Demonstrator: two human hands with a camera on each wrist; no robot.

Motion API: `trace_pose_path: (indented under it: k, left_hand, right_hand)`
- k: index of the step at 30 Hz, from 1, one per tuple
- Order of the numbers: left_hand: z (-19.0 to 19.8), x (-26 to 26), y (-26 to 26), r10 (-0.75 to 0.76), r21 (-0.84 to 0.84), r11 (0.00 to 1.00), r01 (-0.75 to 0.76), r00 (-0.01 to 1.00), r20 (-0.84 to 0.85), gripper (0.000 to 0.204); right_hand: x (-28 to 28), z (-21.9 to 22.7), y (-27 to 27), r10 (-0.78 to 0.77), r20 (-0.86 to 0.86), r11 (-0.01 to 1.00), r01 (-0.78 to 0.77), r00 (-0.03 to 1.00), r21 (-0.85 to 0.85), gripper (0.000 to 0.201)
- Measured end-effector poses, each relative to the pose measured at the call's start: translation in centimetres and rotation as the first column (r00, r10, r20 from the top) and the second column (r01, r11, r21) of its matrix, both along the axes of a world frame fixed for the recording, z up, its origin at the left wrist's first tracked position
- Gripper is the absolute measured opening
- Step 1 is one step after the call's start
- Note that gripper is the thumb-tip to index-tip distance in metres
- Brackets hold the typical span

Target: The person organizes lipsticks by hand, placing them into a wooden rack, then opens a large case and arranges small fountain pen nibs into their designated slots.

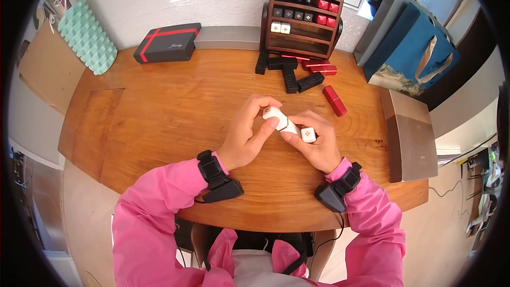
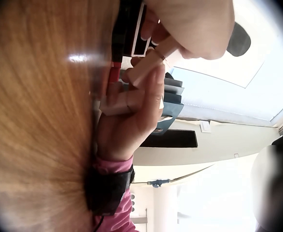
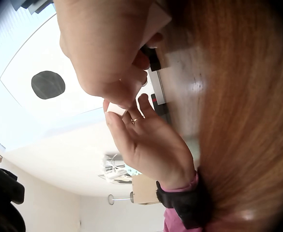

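Note:
In the head view, my left hand [image 1: 247, 134] pinches one end of a white lipstick tube [image 1: 274, 115] between thumb and fingers. The tube's other end, past a dark seam line, is gripped by my right hand [image 1: 320, 148]. A second white lipstick tube [image 1: 308, 135] sits in the same right hand, its square patterned end facing up. The left wrist view shows both tubes, the upper one [image 2: 146, 69] spanning the two hands and the lower one [image 2: 123, 103] in the right palm. Fingers hide parts of both.
A wooden tiered rack [image 1: 302, 48] at the back holds black, red and white tubes. Black tubes [image 1: 290, 79] and red tubes [image 1: 334, 101] lie before it. A dark gift box [image 1: 169, 43] stands back left, a blue bag [image 1: 411, 48] back right, a brown box [image 1: 411, 138] at right.

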State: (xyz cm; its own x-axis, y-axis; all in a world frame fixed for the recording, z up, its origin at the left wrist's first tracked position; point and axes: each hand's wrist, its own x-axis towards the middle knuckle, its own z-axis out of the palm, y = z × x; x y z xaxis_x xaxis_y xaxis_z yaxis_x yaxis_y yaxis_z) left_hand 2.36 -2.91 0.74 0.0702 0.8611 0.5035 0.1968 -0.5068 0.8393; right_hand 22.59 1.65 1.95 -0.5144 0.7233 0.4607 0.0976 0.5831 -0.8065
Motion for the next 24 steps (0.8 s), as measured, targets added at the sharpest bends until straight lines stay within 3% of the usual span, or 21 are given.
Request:
trace_pose_path:
  k: [9, 11, 12, 14, 15, 18, 20, 22, 24]
  left_hand:
    - [0.3, 0.2, -0.2, 0.01, 0.07, 0.998, -0.003, 0.995, -0.1, 0.028]
    - [0.2, 1.0, -0.4, 0.095, 0.063, 0.993, -0.097, 0.995, 0.025, 0.032]
    - [0.3, 1.1, -0.4, 0.096, 0.063, 0.993, -0.097, 0.995, 0.025, 0.032]
    - [0.3, 1.2, -0.5, 0.167, 0.067, 0.983, -0.171, 0.984, 0.057, 0.039]
    - [0.3, 1.2, -0.5, 0.167, 0.067, 0.983, -0.171, 0.984, 0.057, 0.039]
    - [0.4, 0.9, -0.3, 0.165, 0.121, 0.98, -0.158, 0.985, -0.047, 0.042]
    - [0.8, 0.8, -0.3, 0.122, 0.199, 0.977, -0.081, 0.971, -0.204, 0.041]
    - [0.9, 0.9, -0.5, 0.121, 0.13, 0.987, -0.098, 0.975, -0.188, 0.037]
    - [0.7, 0.7, -0.3, 0.121, 0.206, 0.975, -0.079, 0.972, -0.2, 0.037]
  right_hand:
    - [0.2, -0.1, 0.3, 0.036, 0.053, 0.999, -0.035, 0.998, -0.024, 0.029]
    - [-0.3, -0.2, 0.4, -0.025, -0.015, 0.995, 0.026, 1.0, 0.093, 0.033]
    - [-0.3, -0.1, 0.4, -0.024, -0.014, 0.995, 0.026, 1.0, 0.093, 0.033]
    - [-0.2, 0.4, 0.1, -0.164, 0.019, 0.984, 0.162, 0.986, 0.076, 0.041]
    - [-0.1, 0.5, -0.1, -0.131, 0.027, 0.991, 0.132, 0.991, -0.026, 0.044]
    - [0.4, -1.2, 1.0, -0.017, -0.006, 1.0, 0.017, 1.0, 0.013, 0.047]
    - [0.1, -0.4, 0.7, 0.019, 0.015, 0.998, -0.02, 1.0, 0.058, 0.051]
    - [0.0, 0.0, 0.7, 0.055, 0.04, 0.993, -0.059, 0.998, 0.103, 0.054]
    - [0.1, 0.1, 0.7, 0.167, 0.084, 0.985, -0.171, 0.982, 0.032, 0.066]
